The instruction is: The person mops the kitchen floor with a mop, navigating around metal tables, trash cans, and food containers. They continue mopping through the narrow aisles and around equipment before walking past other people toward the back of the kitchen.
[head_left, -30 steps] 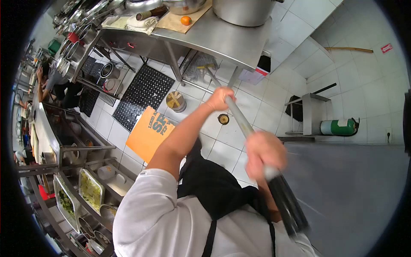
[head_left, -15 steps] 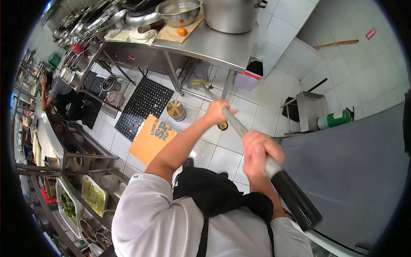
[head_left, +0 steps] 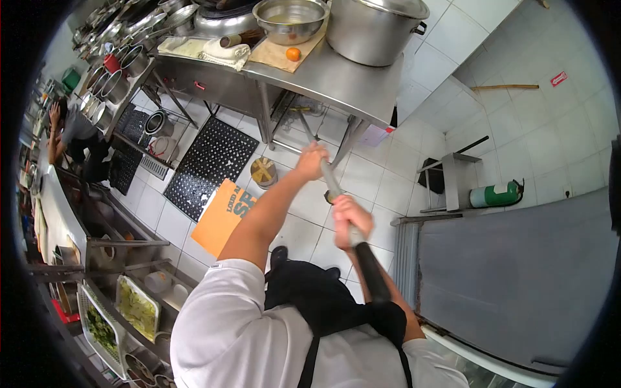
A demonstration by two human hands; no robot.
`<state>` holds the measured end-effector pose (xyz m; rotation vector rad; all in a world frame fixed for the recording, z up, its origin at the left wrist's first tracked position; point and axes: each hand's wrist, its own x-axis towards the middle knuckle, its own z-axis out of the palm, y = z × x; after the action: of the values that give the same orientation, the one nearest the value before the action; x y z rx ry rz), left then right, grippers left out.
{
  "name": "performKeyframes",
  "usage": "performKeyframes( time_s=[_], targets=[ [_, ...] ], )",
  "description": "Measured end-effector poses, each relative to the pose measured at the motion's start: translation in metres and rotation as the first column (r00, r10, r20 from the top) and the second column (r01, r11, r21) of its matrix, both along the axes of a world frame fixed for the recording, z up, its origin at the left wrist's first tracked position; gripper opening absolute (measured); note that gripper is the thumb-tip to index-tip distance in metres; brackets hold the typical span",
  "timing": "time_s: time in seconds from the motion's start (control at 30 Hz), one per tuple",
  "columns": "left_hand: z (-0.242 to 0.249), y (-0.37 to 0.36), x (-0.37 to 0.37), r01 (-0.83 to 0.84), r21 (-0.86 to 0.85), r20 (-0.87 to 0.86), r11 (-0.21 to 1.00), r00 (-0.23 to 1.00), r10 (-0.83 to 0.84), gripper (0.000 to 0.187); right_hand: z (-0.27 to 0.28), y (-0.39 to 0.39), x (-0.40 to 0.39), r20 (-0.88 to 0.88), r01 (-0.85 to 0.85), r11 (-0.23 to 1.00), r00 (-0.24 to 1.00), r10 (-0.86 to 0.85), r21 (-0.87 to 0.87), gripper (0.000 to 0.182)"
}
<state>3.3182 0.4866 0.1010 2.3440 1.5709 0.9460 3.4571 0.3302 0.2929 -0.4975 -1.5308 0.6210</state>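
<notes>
My left hand (head_left: 313, 161) is wrapped round the pale handle of a mop (head_left: 332, 178), partway down its length. Closer to my body, my right hand (head_left: 352, 221) grips the same handle just above its black end sleeve (head_left: 373, 275). The handle slants away from me to a yellow clamp (head_left: 299, 109) beneath the steel table. Grey mop strands around the clamp are hard to make out. White floor tiles (head_left: 303, 205) lie below both hands.
The steel table (head_left: 362, 87) carries a big pot (head_left: 372, 29) and a metal bowl (head_left: 291, 19). A tin (head_left: 264, 172), orange cardboard (head_left: 217, 223) and a black mat (head_left: 212, 161) lie near my left arm. A fire extinguisher (head_left: 497, 194) is at right. A person (head_left: 81, 139) crouches far left.
Both hands have shifted left in view with the mop handle, the right hand further. The handle now stands steeper, and the mop's clamp is further under the table. The camera view has shifted slightly.
</notes>
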Motion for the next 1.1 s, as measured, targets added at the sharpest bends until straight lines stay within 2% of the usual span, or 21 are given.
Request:
performKeyframes(
  time_s=[0.1, 0.17, 0.23, 0.27, 0.33, 0.37, 0.4, 0.5, 0.57, 0.6, 0.63, 0.67, 0.7, 0.77, 0.83, 0.9, 0.93, 0.97, 1.0, 1.07, 1.1],
  targets=[
    [0.058, -0.013, 0.023, 0.164, -0.013, 0.248, 0.986, 0.956, -0.156, 0.036, 0.084, -0.015, 0.02, -0.035, 0.051, 0.995, 0.998, -0.054, -0.089, 0.024],
    [0.112, -0.042, 0.035, 0.263, 0.077, 0.318, 0.962, 0.908, -0.274, 0.041, 0.151, -0.04, 0.029, -0.05, 0.08, 0.975, 0.994, -0.093, -0.207, 0.026],
    [0.129, -0.067, 0.04, 0.413, 0.038, 0.372, 0.91, 0.839, -0.396, 0.04, 0.179, -0.051, 0.028, -0.113, 0.047, 0.999, 0.992, -0.048, -0.018, 0.027],
    [0.132, -0.075, 0.04, 0.484, 0.024, 0.398, 0.875, 0.798, -0.452, 0.039, 0.181, -0.057, 0.026, -0.098, 0.035, 0.999, 0.995, -0.034, 0.004, 0.027],
    [0.126, -0.078, 0.037, 0.475, 0.11, 0.468, 0.873, 0.75, -0.467, 0.036, 0.182, -0.063, 0.021, -0.066, 0.008, 0.999, 0.998, -0.005, 0.047, 0.027],
    [0.12, -0.077, 0.035, 0.467, 0.15, 0.504, 0.871, 0.722, -0.474, 0.034, 0.178, -0.061, 0.013, -0.082, 0.03, 0.998, 0.996, -0.025, 0.054, 0.028],
    [0.106, -0.068, 0.03, 0.48, 0.203, 0.455, 0.853, 0.725, -0.517, 0.03, 0.169, -0.058, 0.002, -0.096, 0.051, 0.997, 0.994, -0.045, 0.061, 0.029],
    [0.076, -0.026, 0.025, 0.489, 0.188, 0.427, 0.852, 0.741, -0.519, 0.014, 0.132, -0.04, -0.013, -0.097, 0.185, 0.981, 0.979, -0.18, 0.051, 0.027],
    [0.036, 0.016, 0.016, 0.465, 0.006, 0.256, 0.886, 0.855, -0.45, 0.009, 0.069, -0.012, -0.016, -0.08, 0.198, 0.979, 0.978, -0.194, 0.051, 0.024],
    [0.005, 0.036, 0.01, 0.334, -0.062, 0.182, 0.94, 0.93, -0.319, 0.013, 0.03, -0.001, -0.015, -0.046, 0.172, 0.985, 0.984, -0.17, 0.031, 0.022],
    [-0.012, 0.048, 0.004, 0.193, -0.113, 0.096, 0.975, 0.978, -0.183, 0.017, -0.015, 0.01, -0.011, 0.12, 0.131, 0.991, 0.984, -0.132, 0.016, 0.019],
    [-0.006, 0.039, -0.004, 0.113, 0.009, -0.01, 0.994, 0.994, -0.113, 0.021, -0.04, 0.018, -0.011, 0.277, 0.099, 0.995, 0.956, -0.095, 0.0, 0.016],
    [0.005, 0.021, -0.012, 0.039, 0.144, -0.103, 0.989, 0.994, -0.025, 0.025, -0.028, 0.008, -0.02, 0.337, 0.095, 0.995, 0.938, -0.082, -0.02, 0.016],
    [0.011, 0.011, -0.013, 0.018, 0.288, -0.082, 0.958, 0.997, 0.006, 0.035, -0.014, -0.005, -0.023, 0.334, 0.165, 0.982, 0.934, -0.125, -0.095, 0.015],
    [0.003, 0.007, -0.002, 0.112, 0.309, 0.106, 0.944, 0.983, -0.151, 0.047, 0.022, -0.021, -0.024, 0.326, 0.196, 0.97, 0.935, -0.141, -0.144, 0.014],
    [0.037, -0.012, 0.009, 0.264, 0.172, 0.276, 0.949, 0.912, -0.304, 0.047, 0.074, -0.037, -0.021, 0.278, 0.253, 0.961, 0.936, -0.215, -0.109, 0.016],
    [0.061, -0.024, 0.013, 0.342, 0.112, 0.368, 0.933, 0.858, -0.358, 0.047, 0.101, -0.049, -0.016, 0.267, 0.272, 0.947, 0.938, -0.222, -0.168, 0.017],
    [0.081, -0.038, 0.017, 0.399, 0.066, 0.399, 0.915, 0.83, -0.391, 0.046, 0.133, -0.061, -0.017, 0.253, 0.305, 0.934, 0.934, -0.254, -0.188, 0.021],
    [0.097, -0.052, 0.019, 0.454, 0.026, 0.429, 0.891, 0.8, -0.42, 0.046, 0.158, -0.069, -0.014, 0.22, 0.261, 0.952, 0.949, -0.224, -0.16, 0.023],
    [0.115, -0.071, 0.026, 0.599, 0.157, 0.451, 0.785, 0.664, -0.597, 0.041, 0.183, -0.08, -0.015, 0.008, 0.218, 0.975, 0.976, -0.218, -0.041, 0.027],
    [0.121, -0.083, 0.029, 0.59, 0.137, 0.492, 0.796, 0.657, -0.571, 0.038, 0.192, -0.088, -0.025, -0.172, 0.223, 0.974, 0.959, -0.225, -0.032, 0.03]
  ],
)
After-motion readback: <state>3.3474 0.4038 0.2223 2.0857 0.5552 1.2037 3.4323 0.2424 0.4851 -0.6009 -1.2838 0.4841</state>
